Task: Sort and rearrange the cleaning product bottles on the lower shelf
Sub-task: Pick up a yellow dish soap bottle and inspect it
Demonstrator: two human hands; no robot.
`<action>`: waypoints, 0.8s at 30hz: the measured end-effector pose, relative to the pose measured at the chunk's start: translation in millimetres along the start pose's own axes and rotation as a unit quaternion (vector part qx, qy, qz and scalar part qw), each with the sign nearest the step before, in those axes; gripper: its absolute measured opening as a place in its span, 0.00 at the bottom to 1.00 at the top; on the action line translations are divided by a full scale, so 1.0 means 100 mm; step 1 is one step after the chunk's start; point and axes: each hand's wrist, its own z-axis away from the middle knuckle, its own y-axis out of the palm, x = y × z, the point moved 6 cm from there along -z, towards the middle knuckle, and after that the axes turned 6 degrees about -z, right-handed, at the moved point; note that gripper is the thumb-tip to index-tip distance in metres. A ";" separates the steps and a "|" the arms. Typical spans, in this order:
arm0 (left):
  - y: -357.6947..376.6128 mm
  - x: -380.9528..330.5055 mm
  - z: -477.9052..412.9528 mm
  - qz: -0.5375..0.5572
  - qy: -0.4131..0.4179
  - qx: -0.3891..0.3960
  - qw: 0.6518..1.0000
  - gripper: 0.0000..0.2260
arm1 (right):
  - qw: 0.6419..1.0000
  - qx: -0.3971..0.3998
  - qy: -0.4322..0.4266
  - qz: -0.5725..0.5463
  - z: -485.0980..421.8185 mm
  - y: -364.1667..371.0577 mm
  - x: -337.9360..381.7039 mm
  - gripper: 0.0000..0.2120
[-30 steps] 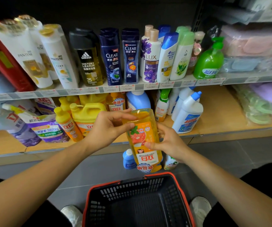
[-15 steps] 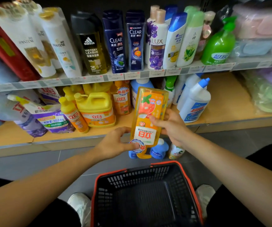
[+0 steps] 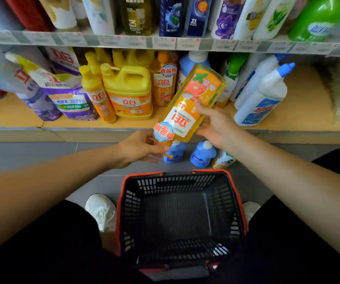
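Observation:
An orange dish-soap bottle (image 3: pixel 193 103) with a strawberry label hangs upside down and tilted in front of the lower shelf (image 3: pixel 300 111). My right hand (image 3: pixel 216 126) grips its body from the right side. My left hand (image 3: pixel 142 148) pinches its cap end at the bottom. On the lower shelf stand a yellow jug (image 3: pixel 129 92), a slim yellow bottle (image 3: pixel 97 95), an orange bottle (image 3: pixel 164 78), purple refill pouches (image 3: pixel 70 99) and white bottles with blue caps (image 3: pixel 263 97).
A black basket with a red rim (image 3: pixel 122 201) sits on the floor between my white shoes. Two small blue bottles (image 3: pixel 202 154) and another small bottle (image 3: pixel 223 159) stand on the floor below the shelf. Shampoo bottles (image 3: pixel 171 15) fill the upper shelf.
The bottle has tipped further, its base leaning right towards the shelf. My left hand moved from the bottle's top down to its cap end. The view dropped lower.

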 end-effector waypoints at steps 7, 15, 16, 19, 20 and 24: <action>-0.14 -0.13 0.19 0.153 0.082 -0.107 0.979 0.12 | 0.996 -0.020 0.072 -0.052 -0.05 0.11 -0.12 0.18; -0.59 -0.59 0.50 0.127 0.191 -0.185 0.955 0.11 | 0.985 0.019 0.169 -0.020 -0.01 0.15 -0.34 0.33; -0.65 -0.66 0.53 0.121 0.208 -0.196 0.951 0.11 | 0.984 0.028 0.173 -0.009 -0.01 0.16 -0.36 0.34; -0.77 -0.85 0.57 0.095 0.248 -0.212 0.940 0.10 | 0.982 0.050 0.181 0.017 -0.01 0.21 -0.44 0.31; -0.80 -0.90 0.56 0.084 0.258 -0.213 0.939 0.11 | 0.981 0.059 0.182 0.025 -0.01 0.24 -0.46 0.28; -0.89 -0.97 0.44 0.010 0.258 -0.212 0.942 0.09 | 0.985 0.070 0.139 0.080 -0.07 0.26 -0.36 0.17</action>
